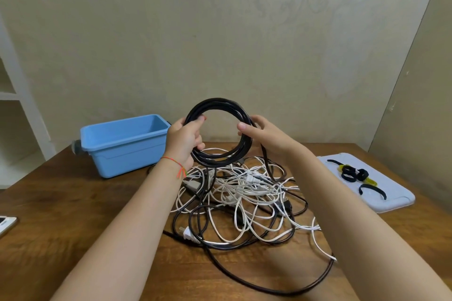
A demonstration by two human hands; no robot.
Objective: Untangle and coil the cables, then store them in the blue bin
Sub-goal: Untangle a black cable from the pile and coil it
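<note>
1. Left hand (184, 138) grips the black coil (218, 135), raised above the surface (73, 203); right hand (259, 133) pinches its far side.
2. Blue bin (123, 145) waits left, empty.
3. Risk: the trailing black tail runs through the white tangle (244, 193); pulling could drag it along.

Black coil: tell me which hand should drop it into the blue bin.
Left. The left hand already grips the black coil and is nearest the blue bin; the right hand only steadies its far side.
</note>
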